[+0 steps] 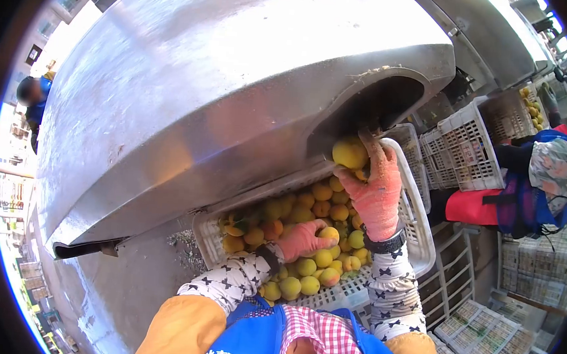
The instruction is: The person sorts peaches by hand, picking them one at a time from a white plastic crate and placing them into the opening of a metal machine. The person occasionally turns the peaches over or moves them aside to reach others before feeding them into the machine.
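My right hand [376, 192], in a pink glove with dark fingertips, is closed round a yellow peach [348, 153] in front of the dark opening [392, 99] of a big metal housing. Lower down, my left hand [300, 239], gloved in pink as well, has its fingers against a smaller yellow peach [328, 234] and appears to grip it. Below both hands is a white plastic crate [417, 214], holding several yellow peaches [292, 286], some blushed red. The left palm is turned away from view.
The shiny metal housing [238, 64] overhangs the crate's far side. At right are more white crates [464, 146], a metal rack [454, 259] and a person in a blue vest [522, 208]. Stacked crates [488, 339] stand lower right. Another person [36, 100] is at far left.
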Available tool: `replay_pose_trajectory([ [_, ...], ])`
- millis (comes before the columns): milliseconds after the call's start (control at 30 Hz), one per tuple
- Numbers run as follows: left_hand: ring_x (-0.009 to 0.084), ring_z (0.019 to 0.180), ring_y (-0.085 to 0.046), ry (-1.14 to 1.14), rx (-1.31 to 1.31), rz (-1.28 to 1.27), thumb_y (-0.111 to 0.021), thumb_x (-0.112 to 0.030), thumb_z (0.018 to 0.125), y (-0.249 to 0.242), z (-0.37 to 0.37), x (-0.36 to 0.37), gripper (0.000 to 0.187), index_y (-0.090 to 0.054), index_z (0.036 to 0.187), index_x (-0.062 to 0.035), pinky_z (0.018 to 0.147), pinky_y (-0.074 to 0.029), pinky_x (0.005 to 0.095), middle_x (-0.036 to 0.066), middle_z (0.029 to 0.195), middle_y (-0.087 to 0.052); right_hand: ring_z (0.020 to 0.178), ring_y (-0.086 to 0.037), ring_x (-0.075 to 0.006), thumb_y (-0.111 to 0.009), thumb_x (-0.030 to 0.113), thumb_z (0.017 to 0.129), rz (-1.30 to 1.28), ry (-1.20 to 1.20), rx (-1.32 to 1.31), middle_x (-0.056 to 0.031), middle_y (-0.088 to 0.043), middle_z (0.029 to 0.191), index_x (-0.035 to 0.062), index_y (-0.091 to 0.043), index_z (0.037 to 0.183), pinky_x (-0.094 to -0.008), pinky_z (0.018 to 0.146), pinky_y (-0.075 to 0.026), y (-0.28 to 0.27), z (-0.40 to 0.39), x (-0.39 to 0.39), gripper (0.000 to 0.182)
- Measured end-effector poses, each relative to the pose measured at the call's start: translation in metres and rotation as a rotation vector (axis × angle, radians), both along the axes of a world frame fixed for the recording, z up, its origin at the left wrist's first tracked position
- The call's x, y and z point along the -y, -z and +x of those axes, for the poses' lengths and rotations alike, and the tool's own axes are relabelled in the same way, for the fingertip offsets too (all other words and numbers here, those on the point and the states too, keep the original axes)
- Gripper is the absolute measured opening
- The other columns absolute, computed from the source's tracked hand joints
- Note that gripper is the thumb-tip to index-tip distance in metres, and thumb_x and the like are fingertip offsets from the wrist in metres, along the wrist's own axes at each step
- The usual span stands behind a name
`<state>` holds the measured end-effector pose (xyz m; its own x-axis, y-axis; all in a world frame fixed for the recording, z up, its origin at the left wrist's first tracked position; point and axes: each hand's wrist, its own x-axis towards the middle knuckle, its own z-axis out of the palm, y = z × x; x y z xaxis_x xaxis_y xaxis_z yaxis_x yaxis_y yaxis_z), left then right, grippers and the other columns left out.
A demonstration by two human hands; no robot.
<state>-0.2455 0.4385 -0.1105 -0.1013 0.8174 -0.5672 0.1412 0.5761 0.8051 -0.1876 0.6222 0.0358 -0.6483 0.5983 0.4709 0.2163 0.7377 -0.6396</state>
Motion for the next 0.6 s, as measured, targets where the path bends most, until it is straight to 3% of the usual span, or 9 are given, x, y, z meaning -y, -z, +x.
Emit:
replay_pose_trajectory([
  [100,0.0157,0.092,-0.064,-0.412,0.402,0.177,-0.067,-0.051,0.089,-0.027,-0.007,0.008,0.054,-0.063,0.114,-0.0024,0.085,-0.051,0.0316,0.006,0.096,-0.069,0.099,-0.061,-0.0408,-0.080,0.016,0.071,-0.078,0.066,0.004,-0.0220,-0.059,0.116,0.0056,-0.050,0.139,-0.0443,0.083,-0.053,0.001,-0.012,0.004,0.075],
  [133,0.0157,0.092,-0.064,-0.408,0.395,0.177,-0.067,-0.051,0.089,-0.035,-0.012,0.012,0.054,-0.063,0.114,-0.0024,0.085,-0.051,0.0316,0.006,0.096,-0.069,0.097,-0.061,-0.0412,-0.080,0.016,0.072,0.005,0.109,0.009,-0.0219,-0.059,0.114,0.0048,-0.050,0.139,-0.0444,0.081,-0.053,0.005,-0.022,0.003,0.074],
  [200,0.0155,0.089,-0.065,-0.645,0.745,0.192,-0.061,-0.059,0.092,-0.067,-0.020,0.018,0.059,-0.063,0.112,-0.0040,0.080,-0.052,0.0292,0.008,0.092,-0.068,0.095,-0.061,-0.0416,-0.080,0.016,0.073,0.077,0.157,0.018,-0.0217,-0.059,0.112,0.0039,-0.050,0.138,-0.0444,0.080,-0.054,0.008,-0.047,-0.003,0.073],
  [300,0.0174,0.083,-0.066,-0.761,0.728,0.210,-0.051,-0.071,0.091,-0.105,-0.022,0.016,0.070,-0.062,0.112,-0.0048,0.073,-0.054,0.0294,0.009,0.091,-0.068,0.100,-0.061,-0.0369,-0.080,0.013,0.074,0.102,0.178,0.184,-0.0197,-0.062,0.118,-0.0007,-0.053,0.133,-0.0402,0.086,-0.052,-0.007,-0.064,-0.012,0.066],
  [367,0.0184,0.081,-0.066,-0.740,0.768,0.251,-0.048,-0.075,0.089,-0.112,-0.031,0.015,0.075,-0.061,0.113,-0.0046,0.071,-0.055,0.0306,0.009,0.091,-0.068,0.083,-0.062,-0.0285,-0.080,0.018,0.075,0.050,0.012,-0.236,-0.0171,-0.060,0.109,0.0026,-0.051,0.137,-0.0358,0.073,-0.053,-0.036,-0.038,-0.013,0.070],
  [400,0.0194,0.080,-0.066,-0.707,0.810,0.303,-0.044,-0.078,0.088,-0.115,-0.033,0.014,0.080,-0.061,0.114,-0.0044,0.069,-0.056,0.0319,0.010,0.091,-0.068,0.081,-0.061,-0.0221,-0.080,0.019,0.076,-0.034,-0.030,-0.168,-0.0147,-0.061,0.109,0.0026,-0.055,0.133,-0.0314,0.072,-0.053,-0.043,-0.022,-0.002,0.065],
  [467,0.0206,0.078,-0.067,-0.689,0.849,0.329,-0.042,-0.082,0.086,-0.125,-0.036,0.010,0.084,-0.060,0.115,-0.0047,0.069,-0.057,0.0333,0.010,0.090,-0.068,0.090,-0.064,-0.0234,-0.079,0.018,0.077,-0.238,-0.258,0.017,-0.0140,-0.063,0.113,0.0023,-0.058,0.131,-0.0317,0.081,-0.053,-0.053,0.010,0.017,0.060],
  [567,0.0205,0.090,-0.067,-0.674,0.831,0.365,-0.043,-0.077,0.089,-0.143,-0.038,0.000,0.079,-0.059,0.118,-0.0046,0.081,-0.057,0.0335,0.011,0.100,-0.068,0.117,-0.061,-0.0287,-0.078,0.019,0.077,-0.403,-0.420,0.076,-0.0162,-0.061,0.126,0.0011,-0.057,0.134,-0.0354,0.101,-0.047,-0.046,0.032,0.035,0.063],
  [600,0.0200,0.098,-0.065,-0.658,0.823,0.389,-0.044,-0.073,0.092,-0.144,-0.037,-0.003,0.077,-0.057,0.122,-0.0043,0.088,-0.054,0.0332,0.011,0.109,-0.066,0.117,-0.061,-0.0287,-0.078,0.019,0.077,-0.403,-0.422,0.071,-0.0162,-0.061,0.126,0.0011,-0.057,0.134,-0.0354,0.101,-0.047,-0.045,0.033,0.035,0.063],
])
